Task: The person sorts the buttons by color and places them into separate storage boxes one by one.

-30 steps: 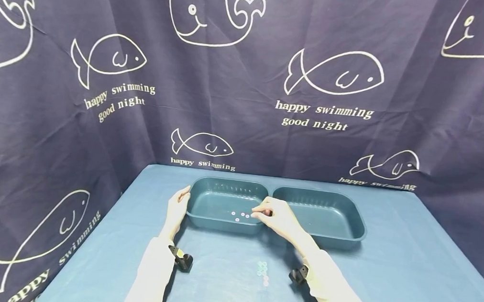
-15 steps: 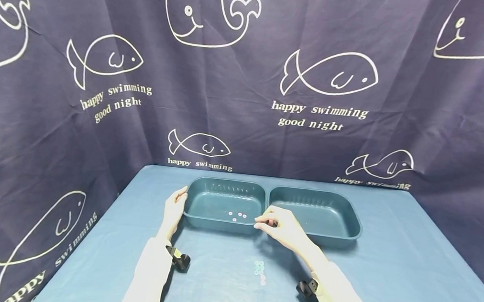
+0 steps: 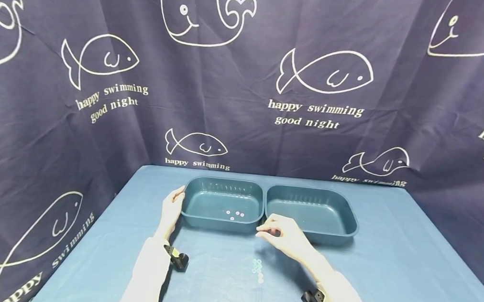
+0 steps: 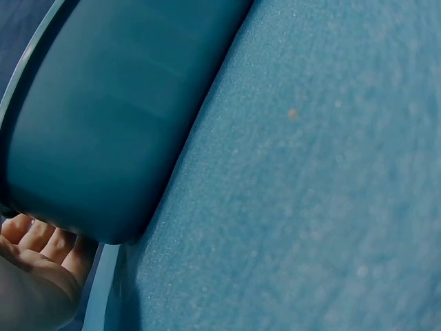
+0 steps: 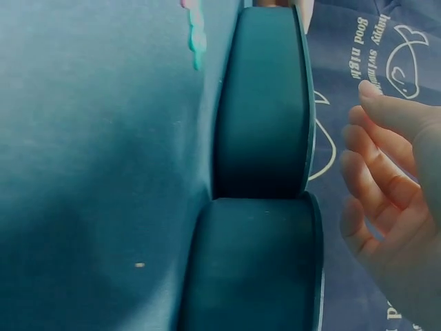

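Observation:
My left hand (image 3: 171,208) rests against the left end of a teal plastic bin (image 3: 218,224), its fingers (image 4: 41,240) touching the outer wall below the rim. Inside that bin lie several small pink ring-shaped pieces (image 3: 238,213). My right hand (image 3: 283,234) is over the near side of the bins, where the two meet. Its fingers (image 5: 372,169) are loosely bent, the thumb near the index finger, and nothing shows between them. On the table in front of the bins is a small cluster of green ring-shaped pieces (image 3: 256,266) with pink ones (image 3: 260,278) beside them.
A second teal bin (image 3: 334,235) stands end to end with the first, on its right. Both are on a blue cloth-covered table (image 3: 213,283). A dark curtain (image 3: 248,84) with white fish and whale drawings hangs behind and at the sides.
My right hand has moved back out of the left bin, toward me and over the near rim. The left hand stays at the bin's end. The head view has shifted slightly.

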{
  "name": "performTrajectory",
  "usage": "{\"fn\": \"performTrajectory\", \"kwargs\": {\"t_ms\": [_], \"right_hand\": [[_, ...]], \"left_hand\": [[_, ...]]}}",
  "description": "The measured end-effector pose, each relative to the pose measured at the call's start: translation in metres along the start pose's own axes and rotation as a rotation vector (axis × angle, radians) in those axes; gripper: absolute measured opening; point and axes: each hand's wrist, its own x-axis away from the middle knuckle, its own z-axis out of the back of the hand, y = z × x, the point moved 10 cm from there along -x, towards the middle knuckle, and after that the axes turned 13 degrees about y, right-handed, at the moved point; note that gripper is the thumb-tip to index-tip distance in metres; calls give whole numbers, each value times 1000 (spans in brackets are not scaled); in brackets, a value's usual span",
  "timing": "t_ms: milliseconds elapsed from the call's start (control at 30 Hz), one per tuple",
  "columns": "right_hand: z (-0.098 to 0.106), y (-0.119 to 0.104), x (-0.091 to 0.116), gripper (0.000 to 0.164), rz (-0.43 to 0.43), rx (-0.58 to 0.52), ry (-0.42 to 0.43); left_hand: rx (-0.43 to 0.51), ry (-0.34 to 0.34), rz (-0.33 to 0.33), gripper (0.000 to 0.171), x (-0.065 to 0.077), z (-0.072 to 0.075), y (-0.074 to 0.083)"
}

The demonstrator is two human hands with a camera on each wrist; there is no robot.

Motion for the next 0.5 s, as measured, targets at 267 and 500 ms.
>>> {"fn": "performTrajectory", "kwargs": {"t_ms": [267,500], "right_hand": [[-2,1,11,10,-18,0,-17],[-1,1,18,10,-17,13,-20]], "left_hand": [[4,6,-3,37,0,0,1],[16,2,-6,37,1,-1,0]]}}
